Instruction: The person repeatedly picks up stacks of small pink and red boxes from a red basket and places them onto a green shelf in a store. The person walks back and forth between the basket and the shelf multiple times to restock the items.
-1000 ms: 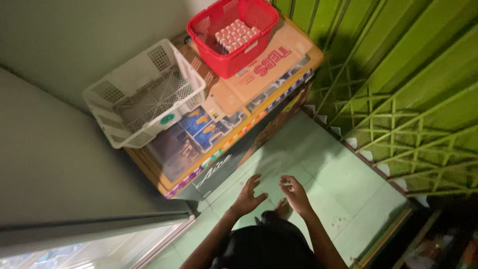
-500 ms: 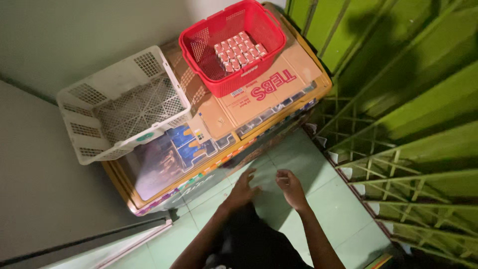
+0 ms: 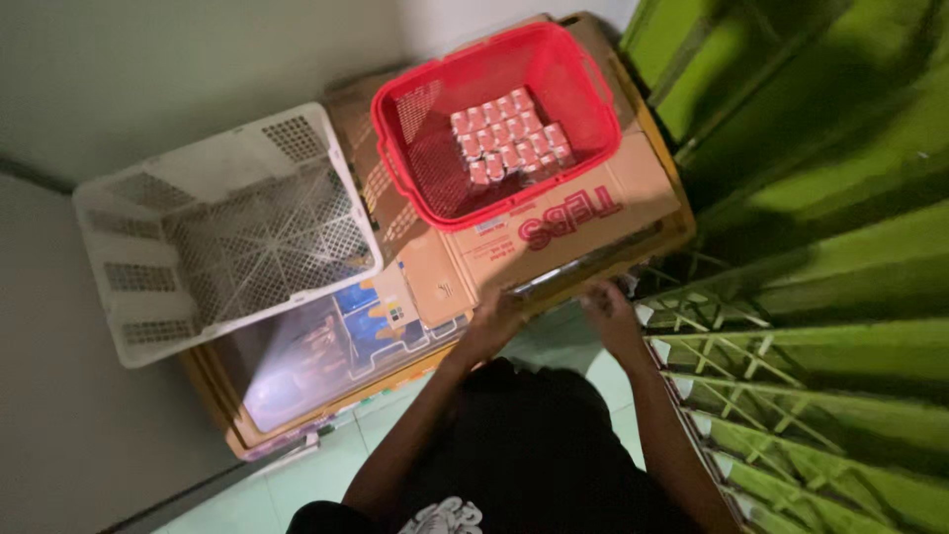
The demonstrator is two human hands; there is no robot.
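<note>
While both hands are reaching up mid-frame, the left hand (image 3: 497,318) and right hand (image 3: 611,309) are touching the cardboard box (image 3: 554,232) edge; I cannot tell their grip.

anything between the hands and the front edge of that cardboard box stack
Nothing visible. The left hand and right hand are already at the front edge of the cardboard box. The red basket sits farther back on top, out of their way.
</note>
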